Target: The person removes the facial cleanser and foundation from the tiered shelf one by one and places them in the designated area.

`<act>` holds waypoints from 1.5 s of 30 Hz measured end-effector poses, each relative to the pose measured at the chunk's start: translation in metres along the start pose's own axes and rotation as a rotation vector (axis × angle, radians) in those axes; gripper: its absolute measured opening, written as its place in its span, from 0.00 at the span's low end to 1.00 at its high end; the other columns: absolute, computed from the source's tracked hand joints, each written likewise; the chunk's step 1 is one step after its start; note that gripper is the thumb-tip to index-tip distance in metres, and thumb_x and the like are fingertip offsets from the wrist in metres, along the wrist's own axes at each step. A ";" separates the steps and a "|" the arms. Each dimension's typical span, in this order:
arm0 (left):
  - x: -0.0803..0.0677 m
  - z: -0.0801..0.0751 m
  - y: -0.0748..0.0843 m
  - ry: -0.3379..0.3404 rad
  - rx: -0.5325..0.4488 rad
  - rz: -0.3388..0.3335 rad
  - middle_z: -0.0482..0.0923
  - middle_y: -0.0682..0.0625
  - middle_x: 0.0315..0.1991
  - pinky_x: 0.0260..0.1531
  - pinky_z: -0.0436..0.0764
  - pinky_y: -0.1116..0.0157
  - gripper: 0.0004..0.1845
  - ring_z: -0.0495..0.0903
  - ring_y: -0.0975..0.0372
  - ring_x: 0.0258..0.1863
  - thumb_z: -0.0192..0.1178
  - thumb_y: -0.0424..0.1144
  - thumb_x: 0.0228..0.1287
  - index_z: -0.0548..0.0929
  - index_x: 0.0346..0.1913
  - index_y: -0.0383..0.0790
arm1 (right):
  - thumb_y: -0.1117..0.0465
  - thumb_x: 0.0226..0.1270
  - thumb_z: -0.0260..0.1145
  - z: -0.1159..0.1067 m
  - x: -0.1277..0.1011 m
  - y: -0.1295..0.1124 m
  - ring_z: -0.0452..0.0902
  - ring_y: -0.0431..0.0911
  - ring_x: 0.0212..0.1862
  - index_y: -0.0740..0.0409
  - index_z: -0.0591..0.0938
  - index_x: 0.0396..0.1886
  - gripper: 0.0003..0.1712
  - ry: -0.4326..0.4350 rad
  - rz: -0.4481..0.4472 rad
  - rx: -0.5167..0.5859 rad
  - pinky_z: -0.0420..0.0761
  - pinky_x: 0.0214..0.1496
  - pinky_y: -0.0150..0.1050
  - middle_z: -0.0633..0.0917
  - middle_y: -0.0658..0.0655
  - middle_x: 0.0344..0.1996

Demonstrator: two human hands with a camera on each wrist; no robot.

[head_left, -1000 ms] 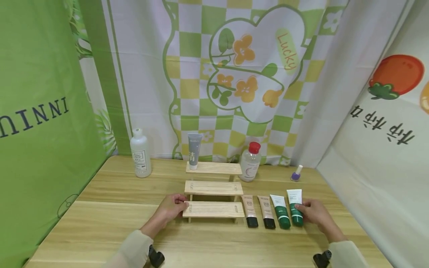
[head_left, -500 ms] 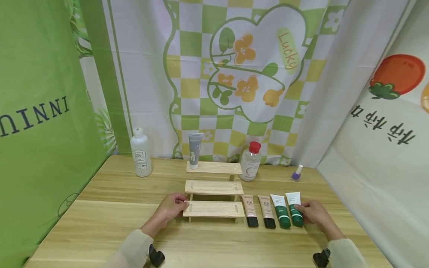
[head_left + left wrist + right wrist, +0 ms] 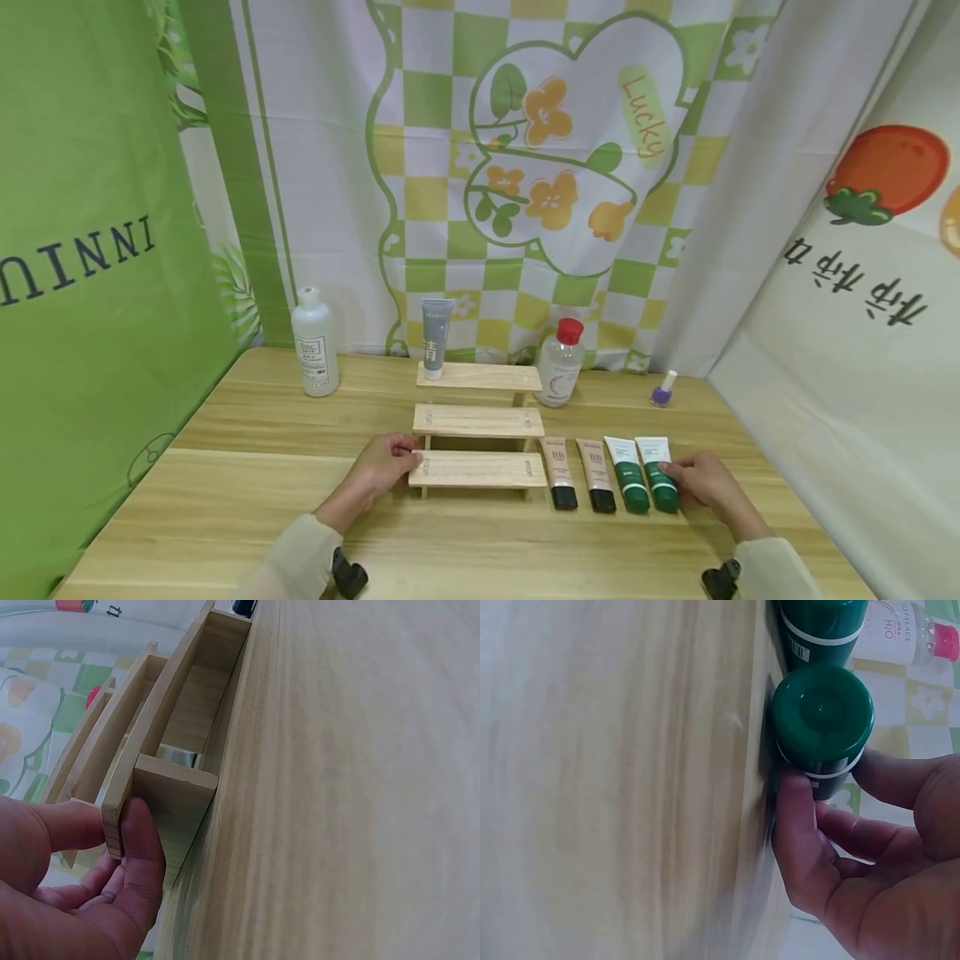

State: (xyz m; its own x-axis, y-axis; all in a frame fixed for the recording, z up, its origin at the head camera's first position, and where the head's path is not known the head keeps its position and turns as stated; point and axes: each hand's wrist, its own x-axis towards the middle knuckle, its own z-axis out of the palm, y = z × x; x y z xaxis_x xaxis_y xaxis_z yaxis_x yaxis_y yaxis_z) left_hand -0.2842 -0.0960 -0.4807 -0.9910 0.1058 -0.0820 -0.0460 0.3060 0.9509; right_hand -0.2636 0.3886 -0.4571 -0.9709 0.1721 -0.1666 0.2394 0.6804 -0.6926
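Observation:
My left hand [image 3: 384, 463] pinches the left end of the lowest step of a three-step wooden rack [image 3: 477, 421], thumb and fingers on the board edge [image 3: 120, 817]. My right hand [image 3: 699, 481] grips the rightmost green tube [image 3: 657, 473], which lies flat on the table; its green cap [image 3: 823, 712] faces the right wrist camera. Left of it lie a second green tube [image 3: 627, 473] and two beige tubes with black caps [image 3: 558, 472] [image 3: 596, 473]. A grey tube [image 3: 435, 337] stands on the rack's top step.
A white bottle [image 3: 313, 342] stands at the back left of the wooden table [image 3: 247, 492]. A clear bottle with a red cap [image 3: 559, 362] is right of the rack, and a small purple nail-polish bottle [image 3: 662, 388] further right. Printed cloth backdrops enclose the table.
My right hand has slid the rightmost green tube slightly left and nearer, closer to its green neighbour. The left hand and the rack have not moved.

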 end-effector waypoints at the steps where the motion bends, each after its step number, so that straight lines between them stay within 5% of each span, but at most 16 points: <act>1: 0.000 0.000 0.000 0.001 0.001 -0.001 0.76 0.47 0.31 0.27 0.75 0.66 0.11 0.74 0.60 0.29 0.61 0.35 0.56 0.78 0.41 0.32 | 0.56 0.62 0.60 0.000 0.000 0.000 0.75 0.43 0.27 0.78 0.77 0.40 0.23 0.001 0.000 0.007 0.78 0.28 0.38 0.79 0.55 0.24; 39: 0.002 0.000 -0.002 -0.004 -0.028 -0.010 0.77 0.47 0.31 0.27 0.76 0.65 0.11 0.75 0.61 0.28 0.60 0.33 0.56 0.78 0.41 0.31 | 0.56 0.64 0.56 -0.004 -0.005 -0.003 0.74 0.44 0.28 0.81 0.72 0.47 0.27 0.002 0.074 0.051 0.79 0.28 0.39 0.77 0.59 0.27; 45: 0.001 0.000 -0.001 -0.010 -0.014 -0.007 0.77 0.46 0.33 0.28 0.76 0.65 0.13 0.75 0.60 0.30 0.61 0.35 0.57 0.77 0.42 0.31 | 0.55 0.65 0.50 -0.007 -0.002 -0.015 0.77 0.53 0.32 0.77 0.76 0.45 0.26 0.137 -0.062 -0.164 0.77 0.33 0.43 0.80 0.66 0.30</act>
State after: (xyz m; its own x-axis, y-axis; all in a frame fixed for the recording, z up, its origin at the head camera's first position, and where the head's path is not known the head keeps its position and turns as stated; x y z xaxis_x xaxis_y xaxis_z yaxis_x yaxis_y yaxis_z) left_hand -0.2852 -0.0966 -0.4814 -0.9894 0.1131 -0.0912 -0.0545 0.2930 0.9546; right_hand -0.2654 0.3832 -0.4413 -0.9765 0.2142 -0.0229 0.1883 0.7974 -0.5733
